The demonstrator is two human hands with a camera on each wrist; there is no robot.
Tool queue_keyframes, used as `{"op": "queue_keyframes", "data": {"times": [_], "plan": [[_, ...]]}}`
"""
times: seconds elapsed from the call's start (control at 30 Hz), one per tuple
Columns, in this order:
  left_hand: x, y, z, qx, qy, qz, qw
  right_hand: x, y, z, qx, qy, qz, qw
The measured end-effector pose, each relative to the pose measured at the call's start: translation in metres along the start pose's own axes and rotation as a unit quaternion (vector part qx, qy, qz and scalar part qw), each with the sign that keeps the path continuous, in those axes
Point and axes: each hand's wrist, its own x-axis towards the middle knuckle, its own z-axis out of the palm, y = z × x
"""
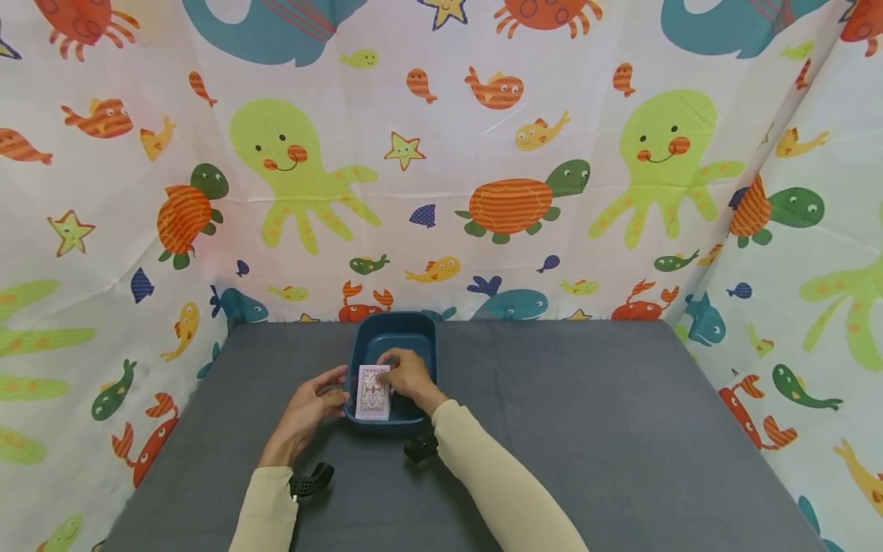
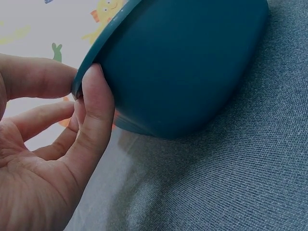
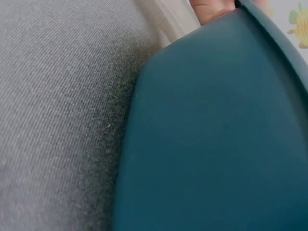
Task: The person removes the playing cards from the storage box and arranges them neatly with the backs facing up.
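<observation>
A dark blue plastic bin [image 1: 433, 356] with rounded corners stands on the grey table. Inside its near left part is a deck of playing cards [image 1: 372, 400] with a patterned back facing up. My right hand [image 1: 408, 376] reaches over the bin and grips the deck by its upper right corner, thumb on the patterned face. At the bin's left side, my left hand [image 1: 310, 406] pinches the rim between thumb and fingers, as the left wrist view shows with the bin's outer wall [image 2: 178, 67]. The right wrist view has only that wall [image 3: 207, 130] and part of the left hand [image 3: 211, 9]; the right hand is hidden there.
Grey cloth [image 1: 566, 429] covers the table, stretching widely to the right of the bin. A white curtain [image 1: 441, 207] printed with sea animals hangs behind and along both sides. Black wrist cameras [image 1: 313, 480] sit below each hand.
</observation>
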Motion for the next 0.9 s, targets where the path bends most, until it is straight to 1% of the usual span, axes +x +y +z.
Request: {"op": "queue_keyframes", "data": {"times": [0.23,0.4,0.53,0.7,0.9], "plan": [[0.000,0.000,0.000,0.000,0.002,0.003,1.0000,-0.003,-0.004,-0.003,0.049,-0.015,0.007,0.9986],[0.001,-0.001,0.000,0.001,0.002,-0.001,1.0000,-0.003,-0.005,-0.005,0.087,-0.004,0.017,0.9961],[0.001,-0.002,0.000,-0.011,0.000,0.004,0.9999,-0.002,-0.005,-0.008,0.122,0.006,0.016,0.9924],[0.001,-0.001,0.000,-0.008,0.009,0.001,0.9999,-0.003,-0.012,-0.016,0.158,0.006,-0.007,0.9874],[0.001,0.000,0.003,-0.004,0.020,-0.005,0.9998,-0.009,-0.023,-0.032,0.163,0.005,-0.029,0.9861]]}}
